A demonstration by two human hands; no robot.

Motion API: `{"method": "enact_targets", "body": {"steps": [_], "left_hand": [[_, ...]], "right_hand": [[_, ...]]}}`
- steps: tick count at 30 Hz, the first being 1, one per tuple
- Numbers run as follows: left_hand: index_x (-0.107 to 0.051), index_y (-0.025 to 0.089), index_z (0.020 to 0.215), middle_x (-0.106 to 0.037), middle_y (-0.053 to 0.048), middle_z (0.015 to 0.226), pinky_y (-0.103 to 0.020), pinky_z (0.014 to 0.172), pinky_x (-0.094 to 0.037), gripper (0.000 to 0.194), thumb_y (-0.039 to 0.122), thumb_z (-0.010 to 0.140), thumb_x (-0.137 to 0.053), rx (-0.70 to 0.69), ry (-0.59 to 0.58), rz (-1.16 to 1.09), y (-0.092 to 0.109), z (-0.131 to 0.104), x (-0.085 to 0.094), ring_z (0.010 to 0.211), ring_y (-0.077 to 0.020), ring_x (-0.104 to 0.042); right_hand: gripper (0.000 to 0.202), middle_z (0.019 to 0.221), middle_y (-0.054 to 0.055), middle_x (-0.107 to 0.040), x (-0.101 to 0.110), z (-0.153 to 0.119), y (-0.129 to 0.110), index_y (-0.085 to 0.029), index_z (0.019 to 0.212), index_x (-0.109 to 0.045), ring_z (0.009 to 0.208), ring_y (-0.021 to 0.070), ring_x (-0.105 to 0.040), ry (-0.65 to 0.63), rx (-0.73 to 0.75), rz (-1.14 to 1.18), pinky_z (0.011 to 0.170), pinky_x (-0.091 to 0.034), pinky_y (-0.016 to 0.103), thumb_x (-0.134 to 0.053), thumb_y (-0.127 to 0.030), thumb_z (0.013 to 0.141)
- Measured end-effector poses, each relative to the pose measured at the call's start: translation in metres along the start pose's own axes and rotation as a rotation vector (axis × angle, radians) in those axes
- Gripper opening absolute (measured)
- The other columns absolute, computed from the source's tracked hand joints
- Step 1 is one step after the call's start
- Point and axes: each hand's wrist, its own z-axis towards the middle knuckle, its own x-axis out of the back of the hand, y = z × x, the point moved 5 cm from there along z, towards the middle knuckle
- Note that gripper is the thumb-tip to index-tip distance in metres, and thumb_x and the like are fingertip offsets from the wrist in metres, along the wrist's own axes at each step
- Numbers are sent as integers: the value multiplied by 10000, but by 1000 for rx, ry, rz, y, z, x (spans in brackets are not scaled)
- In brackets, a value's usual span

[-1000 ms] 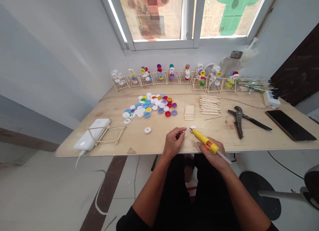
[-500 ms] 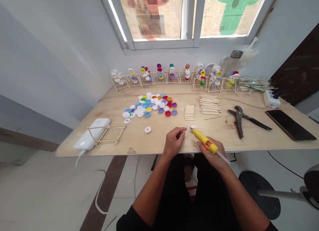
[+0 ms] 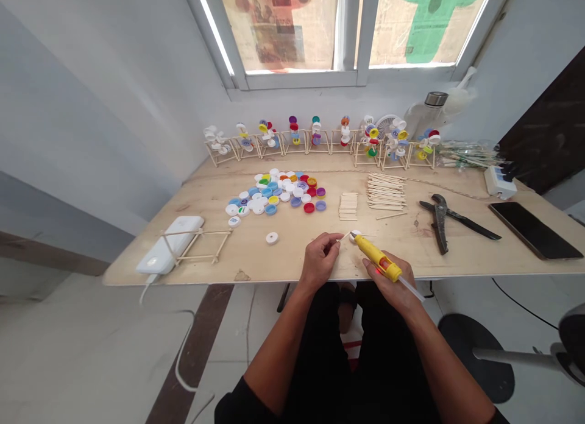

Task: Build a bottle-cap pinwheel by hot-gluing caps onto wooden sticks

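Near the table's front edge, my left hand (image 3: 321,257) is closed in a pinch on a thin wooden stick (image 3: 346,236). My right hand (image 3: 392,284) is wrapped around a yellow glue gun (image 3: 375,257), a clear glue stick jutting from its rear. The gun's nozzle is at the far end of the pinched stick; whether they touch, I cannot tell. Partly behind the nozzle lies a white bottle cap (image 3: 354,234), with a thin stick pointing right from it. Another white bottle cap (image 3: 272,238) with a dark centre lies to the left.
Mixed bottle caps (image 3: 273,192) are heaped beyond my hands, beside short sticks (image 3: 348,206) and longer sticks (image 3: 386,191). Pliers-like cutters (image 3: 439,223) and a phone (image 3: 534,230) lie right. A stick frame (image 3: 218,247) leans over a white power bank (image 3: 170,245). Cap-and-stick models (image 3: 295,142) line the wall.
The glue gun's nozzle has shifted very slightly relative to the white cap. Both hands keep the same grips; the whole view has moved a little.
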Motion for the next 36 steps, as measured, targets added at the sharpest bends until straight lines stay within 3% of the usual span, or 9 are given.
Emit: {"method": "enact_targets", "body": {"steps": [15,19,26,36], "left_hand": [[-679,184,975,-566,-16,724,-223,557,-406,234,245,798,-539,55,-3,-72,-2,0,0,610,-113,-482],[-685,181,958,-568,-14,704,-221,543,-402,229,244,787,-546,63,13,-83,-2,1,1,597,-111,-474],[-683,168,965,-563,-2,674,-211,514,-401,238,255,779,-564,89,-2,-136,-4,2,0,562,-98,-469],[-685,193,873,-643,-19,758,-241,605,-436,159,191,781,-555,-53,-107,157,8,24,8,637,-124,-546]], "right_hand": [[296,550,-32,-490,-1,1,6,-208,640,-495,524,115,-444,25,-61,78,512,-367,237,-557,-464,775],[313,549,-20,-517,2,1,12,-199,632,-509,515,122,-473,67,-184,256,484,-391,237,-617,-481,716],[298,597,21,-603,28,-2,19,-182,638,-592,575,171,-579,156,-424,410,507,-457,266,-704,-457,609],[228,578,18,-612,34,-2,26,-194,661,-624,515,161,-543,88,-282,371,455,-443,270,-673,-417,675]]}}
